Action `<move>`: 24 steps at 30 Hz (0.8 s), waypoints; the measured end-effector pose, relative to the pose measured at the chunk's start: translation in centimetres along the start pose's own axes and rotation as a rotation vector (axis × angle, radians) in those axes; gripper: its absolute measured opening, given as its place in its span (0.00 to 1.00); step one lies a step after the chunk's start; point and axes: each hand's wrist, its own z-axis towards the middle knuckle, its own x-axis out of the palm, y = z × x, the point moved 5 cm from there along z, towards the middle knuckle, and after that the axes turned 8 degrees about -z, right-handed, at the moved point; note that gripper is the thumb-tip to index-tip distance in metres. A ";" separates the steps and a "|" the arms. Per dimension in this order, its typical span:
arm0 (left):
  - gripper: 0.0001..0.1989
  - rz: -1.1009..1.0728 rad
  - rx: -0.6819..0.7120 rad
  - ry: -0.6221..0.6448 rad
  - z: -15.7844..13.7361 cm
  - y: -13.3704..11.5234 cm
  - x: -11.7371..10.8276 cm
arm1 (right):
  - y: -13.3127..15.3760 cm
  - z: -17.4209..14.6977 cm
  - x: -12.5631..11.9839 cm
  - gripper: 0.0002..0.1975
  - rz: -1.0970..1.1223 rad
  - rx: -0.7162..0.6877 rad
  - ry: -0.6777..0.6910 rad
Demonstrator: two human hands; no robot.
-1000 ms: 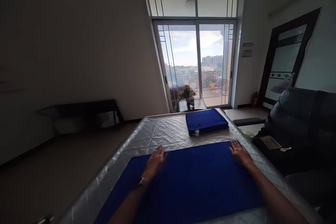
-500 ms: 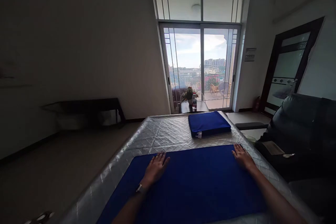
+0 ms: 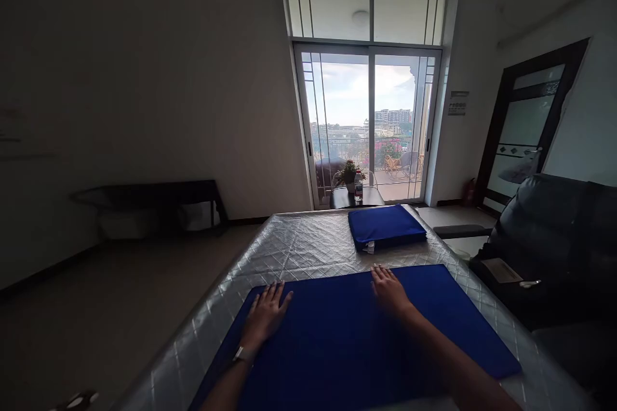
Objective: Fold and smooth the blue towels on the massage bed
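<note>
A blue cloth [image 3: 332, 334] lies spread flat on a table with a silver quilted cover [image 3: 308, 244]. Flat on the cloth near its far left corner rests my left hand [image 3: 265, 314], fingers stretched out, a watch or bracelet on the wrist. My right hand [image 3: 389, 289] lies open on the cloth by its far edge, right of the middle, and holds nothing. Beyond the cloth sits a folded blue stack of fabric [image 3: 387, 226] with a small white tag at its near edge. The near edge of the spread cloth is partly hidden by my forearms.
A black armchair [image 3: 569, 237] stands close on the right, with a flat brown item [image 3: 501, 270] on it. Behind the table are a small dark table [image 3: 340, 198] with a bottle [image 3: 358, 186] and potted plant [image 3: 348, 173], and glass sliding doors [image 3: 337, 96]. A dark low bench [image 3: 159, 196] is at left.
My right hand has slid left from the cloth's far right corner toward its middle. My left hand has shifted a little left and toward the far left corner.
</note>
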 end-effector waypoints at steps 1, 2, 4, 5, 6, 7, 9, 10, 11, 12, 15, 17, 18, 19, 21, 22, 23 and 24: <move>0.36 -0.019 -0.013 0.001 -0.1 0.0 -0.1 | 2.5 0.3 0.3 0.31 0.052 -0.077 -0.011; 0.37 -0.034 -0.024 0.002 -0.1 0.0 -0.3 | 4.5 0.5 0.6 0.32 0.094 -0.131 -0.012; 0.37 -0.048 -0.040 0.003 -0.1 0.0 -0.4 | 6.9 0.7 1.3 0.33 0.140 -0.169 0.018; 0.38 -0.047 -0.043 0.005 -0.1 0.0 -0.4 | 7.2 0.8 1.6 0.34 0.146 -0.160 0.044; 0.37 -0.043 -0.042 0.005 -0.1 0.0 -0.4 | 7.0 0.8 1.9 0.35 0.149 -0.146 0.070; 0.37 -0.036 -0.035 0.005 -0.1 0.0 -0.4 | 6.4 0.8 2.1 0.35 0.148 -0.134 0.090; 0.36 -0.018 -0.022 0.007 0.0 0.0 -0.3 | 4.1 0.5 2.3 0.35 0.138 -0.108 0.116; 0.36 -0.009 -0.015 0.004 0.0 0.1 -0.2 | 2.5 0.3 2.4 0.35 0.127 -0.090 0.123; 0.35 -0.003 -0.011 -0.001 0.0 0.1 -0.1 | 0.6 0.0 2.4 0.36 0.111 -0.065 0.129; 0.36 0.000 -0.011 -0.007 0.0 0.2 -0.1 | -1.6 -0.3 2.4 0.36 0.090 -0.034 0.134; 0.35 0.006 -0.005 -0.024 0.0 0.3 0.1 | -9.1 -1.6 2.3 0.35 -0.001 0.101 0.139; 0.35 0.024 0.005 -0.022 0.1 0.4 0.3 | -13.9 -2.7 2.2 0.34 -0.069 0.208 0.132; 0.34 0.036 0.003 -0.019 0.1 0.6 0.5 | -16.0 -3.2 2.2 0.34 -0.089 0.250 0.128; 0.34 0.051 -0.003 -0.012 0.1 0.8 0.6 | -17.7 -3.6 2.2 0.34 -0.103 0.285 0.123; 0.34 0.082 -0.009 0.010 0.2 1.2 1.0 | -20.0 -4.2 2.4 0.34 -0.117 0.328 0.110; 0.33 0.096 -0.003 0.022 0.2 1.4 1.1 | -20.7 -4.4 2.6 0.34 -0.125 0.342 0.103; 0.32 0.104 0.013 0.029 0.2 1.5 1.2 | -21.1 -4.4 2.8 0.34 -0.131 0.353 0.094; 0.32 0.106 0.029 0.031 0.2 1.4 1.2 | -21.2 -4.4 3.0 0.34 -0.134 0.360 0.084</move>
